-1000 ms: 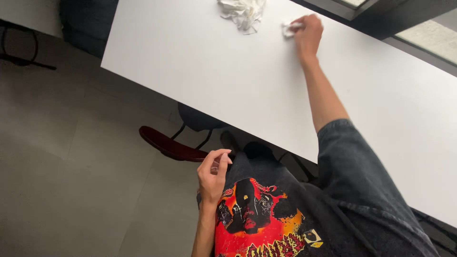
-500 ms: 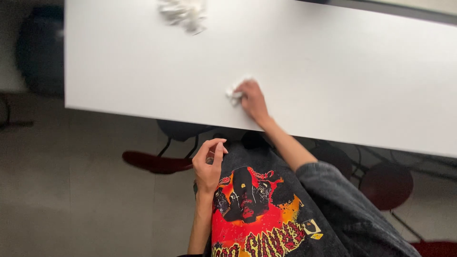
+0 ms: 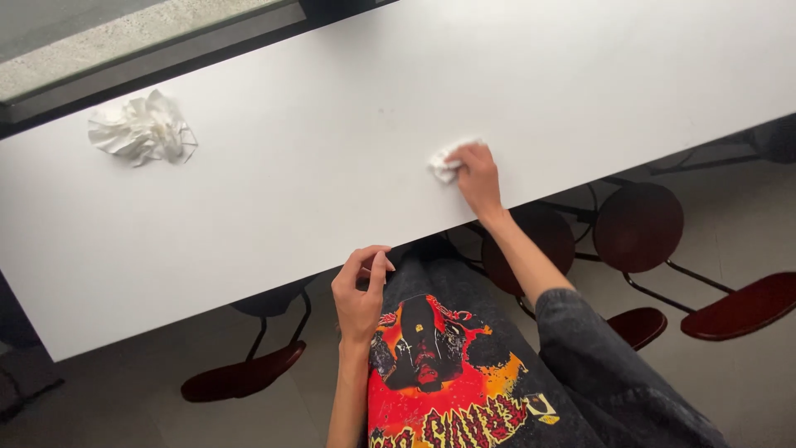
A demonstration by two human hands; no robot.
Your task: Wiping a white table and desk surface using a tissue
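White and smooth, the long flat desk (image 3: 274, 207) runs slantwise across the head view, with a dark window frame and a grey ledge (image 3: 124, 41) along its far edge. The right hand (image 3: 478, 176) lies on the desk near the near edge, arm stretched out from a dark grey denim sleeve (image 3: 613, 365). Its fingers (image 3: 464, 158) are closed down on a small crumpled white tissue (image 3: 444, 164), pressing it flat against the desk top; only the left part of the wad shows past the fingertips.

The left hand (image 3: 361, 290) hangs in the air below the near edge of the desk, just off it and not touching it, in front of the person's chest. Its fingers (image 3: 373, 265) are curled loosely inward with the thumb close to them, a narrow gap between, and nothing in them.

A larger ball of crumpled white paper (image 3: 141, 129) lies on the far left of the desk, near the window side, well apart from both hands.

Below the hands shows a dark shirt with a red, orange and yellow print (image 3: 439, 365). Under the desk stand round dark brown stools (image 3: 638, 228) on thin black metal legs, and dark red curved seats (image 3: 738, 303) on a grey floor (image 3: 99, 398).
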